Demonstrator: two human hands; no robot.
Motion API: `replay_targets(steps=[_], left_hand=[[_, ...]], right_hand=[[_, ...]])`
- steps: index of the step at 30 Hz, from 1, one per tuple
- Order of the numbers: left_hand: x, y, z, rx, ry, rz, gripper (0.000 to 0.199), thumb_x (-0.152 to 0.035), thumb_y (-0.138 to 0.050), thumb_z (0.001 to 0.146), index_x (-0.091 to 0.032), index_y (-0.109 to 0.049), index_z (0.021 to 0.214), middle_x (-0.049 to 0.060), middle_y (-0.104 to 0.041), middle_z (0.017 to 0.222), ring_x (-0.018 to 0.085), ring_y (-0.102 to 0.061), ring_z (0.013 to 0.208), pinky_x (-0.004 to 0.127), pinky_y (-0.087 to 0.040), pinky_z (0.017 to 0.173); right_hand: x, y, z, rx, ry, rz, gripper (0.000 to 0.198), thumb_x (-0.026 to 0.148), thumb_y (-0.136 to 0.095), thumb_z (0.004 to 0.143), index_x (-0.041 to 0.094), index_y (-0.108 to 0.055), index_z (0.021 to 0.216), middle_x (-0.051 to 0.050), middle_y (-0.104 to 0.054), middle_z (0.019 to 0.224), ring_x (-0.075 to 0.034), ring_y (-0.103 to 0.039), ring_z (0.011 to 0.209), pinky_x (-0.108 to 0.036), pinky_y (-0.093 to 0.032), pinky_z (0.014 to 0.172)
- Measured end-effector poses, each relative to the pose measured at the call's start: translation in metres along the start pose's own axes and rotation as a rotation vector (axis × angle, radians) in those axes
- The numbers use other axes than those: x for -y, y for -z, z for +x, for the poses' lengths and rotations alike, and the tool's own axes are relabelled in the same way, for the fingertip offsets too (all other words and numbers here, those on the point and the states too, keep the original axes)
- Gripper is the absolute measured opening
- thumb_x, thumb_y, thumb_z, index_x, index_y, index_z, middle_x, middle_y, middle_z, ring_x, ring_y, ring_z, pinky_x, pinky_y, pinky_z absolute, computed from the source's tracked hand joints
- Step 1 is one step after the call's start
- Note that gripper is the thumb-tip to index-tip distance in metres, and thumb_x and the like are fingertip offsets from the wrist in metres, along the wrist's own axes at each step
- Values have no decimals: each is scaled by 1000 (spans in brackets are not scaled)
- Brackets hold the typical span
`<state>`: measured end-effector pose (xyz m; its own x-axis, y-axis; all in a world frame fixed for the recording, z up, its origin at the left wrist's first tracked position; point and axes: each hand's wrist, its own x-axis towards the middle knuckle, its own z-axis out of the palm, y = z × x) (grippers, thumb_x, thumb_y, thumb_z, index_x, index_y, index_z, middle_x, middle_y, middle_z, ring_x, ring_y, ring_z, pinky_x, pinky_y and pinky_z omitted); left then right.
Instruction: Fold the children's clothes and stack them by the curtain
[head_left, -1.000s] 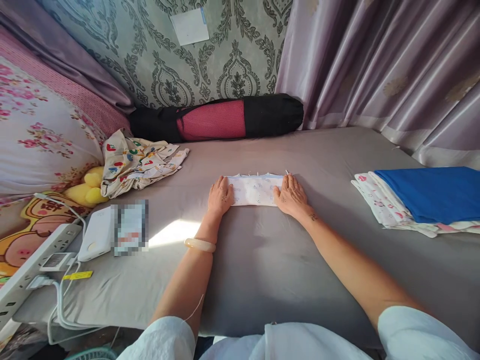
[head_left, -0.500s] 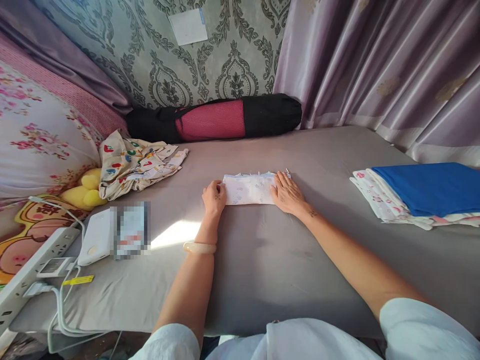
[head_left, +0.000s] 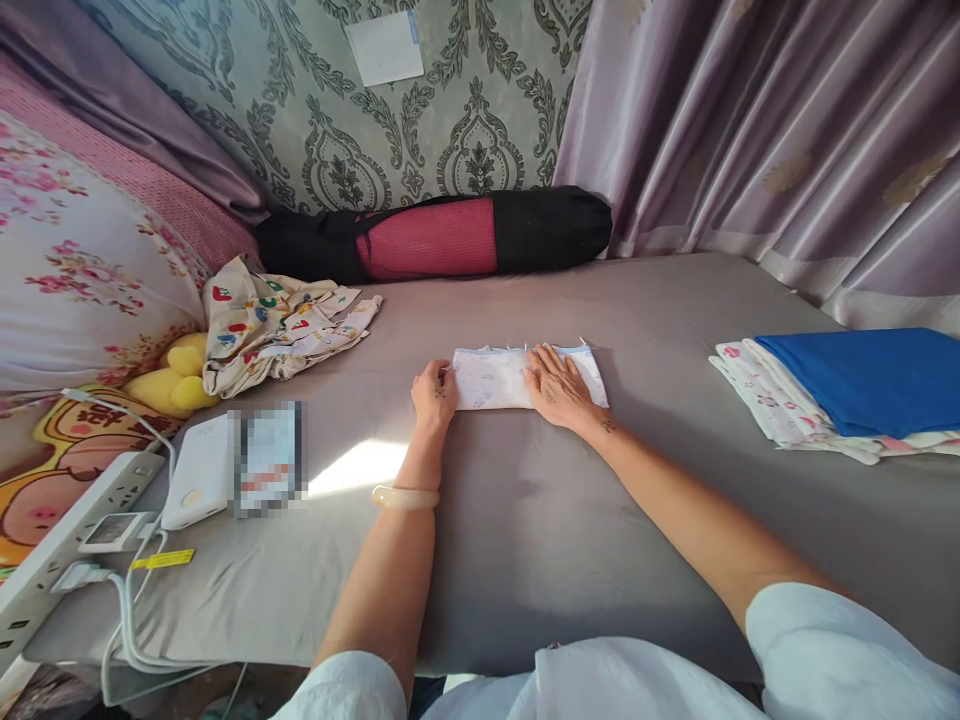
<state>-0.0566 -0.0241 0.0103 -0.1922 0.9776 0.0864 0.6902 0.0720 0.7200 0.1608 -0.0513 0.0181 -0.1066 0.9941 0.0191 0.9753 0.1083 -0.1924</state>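
A white cloth [head_left: 491, 382] with a small faint print and a light blue edge lies folded into a narrow strip on the grey sheet. Loose white ties or threads stick out along its far edge. My left hand [head_left: 435, 393] is at the cloth's left end, its fingers curled in and closed on the corner; the fingertips are partly hidden. Flat on the right half of the cloth rests my right hand [head_left: 559, 387], open with the fingers stretched forward. The cloth's right end shows beyond it.
Folded fabrics with a blue piece [head_left: 862, 380] on top lie at right. At left are a crumpled patterned garment [head_left: 277, 325], a white power bank [head_left: 200, 472], a blurred-out phone [head_left: 268, 460] and a power strip [head_left: 82, 555] with cables. A black and red roll bag [head_left: 431, 238] lies along the wall.
My right hand has slid left over the cloth, uncovering its right end. My left hand stays at the left end. The whole view has shifted slightly.
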Motion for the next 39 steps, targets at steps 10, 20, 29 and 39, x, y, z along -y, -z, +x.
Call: replay_targets(steps=[10, 20, 29, 39], left_hand=[[-2, 1, 0, 22, 13, -10, 31, -36, -56, 86, -21, -65, 112, 5, -73, 94, 23, -65, 96, 35, -49, 87], [0, 0, 0, 9, 7, -17, 31, -28, -53, 87, -20, -65, 114, 6, -73, 100, 22, -65, 95, 33, -49, 85], [0, -1, 0, -6, 27, -49, 32, -26, -54, 86, -18, -66, 114, 7, -72, 98, 22, -65, 94, 34, -49, 88], [-4, 5, 2, -179, 125, -304, 25, -22, -52, 84, -14, -68, 101, 9, -73, 95, 19, -67, 87, 31, -50, 84]], right_hand=[[1, 4, 2, 45, -20, 11, 65, 41, -10, 102, 9, -31, 154, -12, -25, 162, -26, -16, 151, -47, -15, 122], [38, -4, 10, -66, 84, 75, 59, 36, -19, 101, 10, -39, 150, -14, -32, 159, -29, -24, 148, -50, -18, 120], [39, -3, 10, -53, 78, 27, 55, 32, -24, 100, 9, -43, 147, -15, -37, 156, -31, -28, 147, -52, -20, 118], [75, -12, 15, -132, 204, 15, 61, 35, -23, 101, -2, -39, 147, -20, -35, 156, -29, -26, 147, -46, -10, 122]])
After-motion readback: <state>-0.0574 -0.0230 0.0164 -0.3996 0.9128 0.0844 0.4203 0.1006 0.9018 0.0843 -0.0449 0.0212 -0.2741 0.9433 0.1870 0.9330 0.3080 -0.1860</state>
